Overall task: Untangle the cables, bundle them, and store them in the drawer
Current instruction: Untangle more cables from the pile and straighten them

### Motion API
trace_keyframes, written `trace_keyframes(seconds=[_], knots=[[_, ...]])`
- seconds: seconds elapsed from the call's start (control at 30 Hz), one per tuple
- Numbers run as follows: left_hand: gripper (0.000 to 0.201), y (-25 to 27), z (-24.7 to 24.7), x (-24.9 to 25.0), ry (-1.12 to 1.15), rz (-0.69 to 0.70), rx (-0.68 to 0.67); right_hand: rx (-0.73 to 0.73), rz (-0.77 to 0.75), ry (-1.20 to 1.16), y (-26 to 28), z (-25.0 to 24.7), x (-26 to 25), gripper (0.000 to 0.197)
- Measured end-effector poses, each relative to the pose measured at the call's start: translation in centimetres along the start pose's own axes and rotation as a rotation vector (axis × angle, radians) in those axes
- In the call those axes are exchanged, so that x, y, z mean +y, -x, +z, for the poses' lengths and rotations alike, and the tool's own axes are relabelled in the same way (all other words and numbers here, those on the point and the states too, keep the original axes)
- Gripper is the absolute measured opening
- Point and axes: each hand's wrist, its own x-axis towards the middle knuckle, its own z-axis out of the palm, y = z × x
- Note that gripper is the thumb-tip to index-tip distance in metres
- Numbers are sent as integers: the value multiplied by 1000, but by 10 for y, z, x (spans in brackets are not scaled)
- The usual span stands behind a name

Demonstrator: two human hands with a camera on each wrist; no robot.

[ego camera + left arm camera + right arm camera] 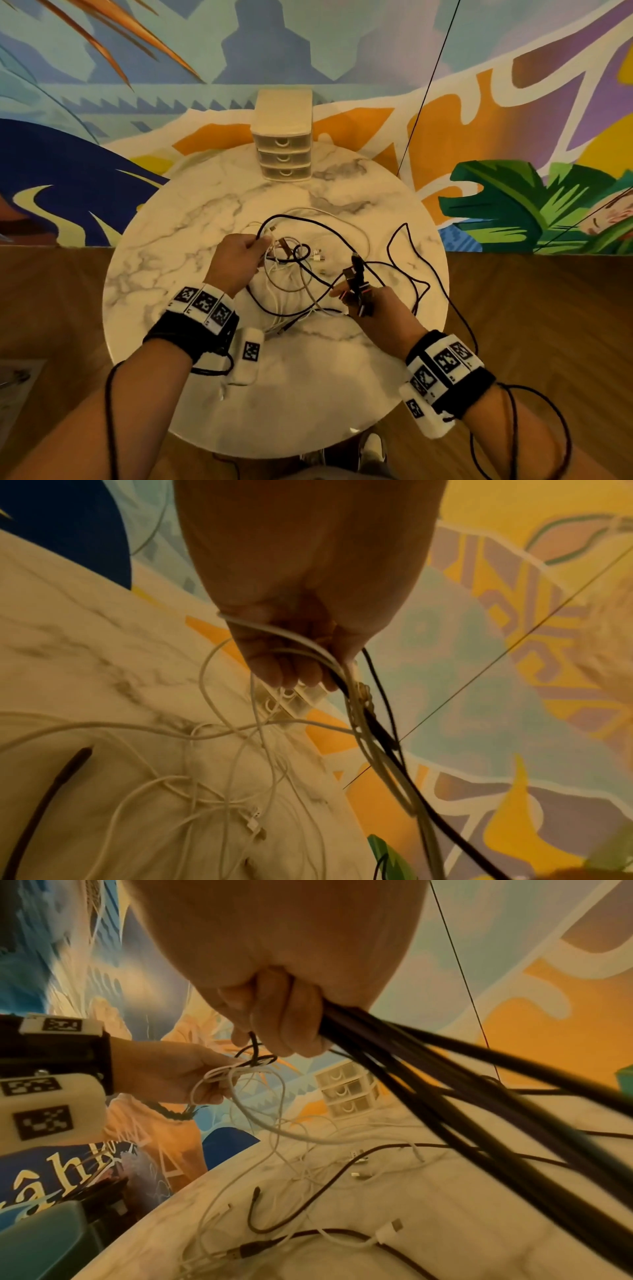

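Two hands (239, 260) (380, 308) gripping tangled cables (291, 274); three-drawer unit (283, 150) behind.

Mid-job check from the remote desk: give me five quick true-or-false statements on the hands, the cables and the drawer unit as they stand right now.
1. The left hand holds white cables lifted off the table. True.
2. The right hand is empty. False: its grip is closed round several black cables.
3. All three drawers of the drawer unit are closed. True.
4. The cables are already bundled and tied. False: white and black cables still lie looped across each other on the table.
5. The drawer unit stands at the near edge of the table. False: it stands at the far edge, by the mural wall.
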Motion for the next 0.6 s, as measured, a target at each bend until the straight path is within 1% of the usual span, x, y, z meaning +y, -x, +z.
trace_keyframes(seconds=[0.07,0.13,0.2,0.27,0.33,0.37,0.4,0.43,0.5,0.53,0.6], knots=[[46,-2,-1,1,-66,63,42,-28,-9,37,4,-2,-1,37],[42,0,-3,4,-100,147,51,-19,9,84,7,-8,0,43],[38,3,-5,6,-131,223,42,28,53,105,8,-13,4,40],[35,4,-7,4,-135,246,35,205,93,5,4,-18,14,30],[34,4,-7,2,-112,235,22,399,80,-147,0,-26,19,31],[32,6,-7,3,-106,235,13,442,68,-194,-3,-28,18,30],[30,8,-5,5,-104,244,1,438,62,-228,-5,-29,16,28],[28,10,-2,7,-97,256,-8,390,64,-244,-7,-27,12,25],[28,15,6,14,-50,273,-17,251,94,-210,-12,-17,1,24],[29,18,10,18,-22,283,-16,203,129,-170,-16,-11,-4,25],[30,24,16,26,-28,328,-21,161,193,-119,-24,-2,-12,31]])
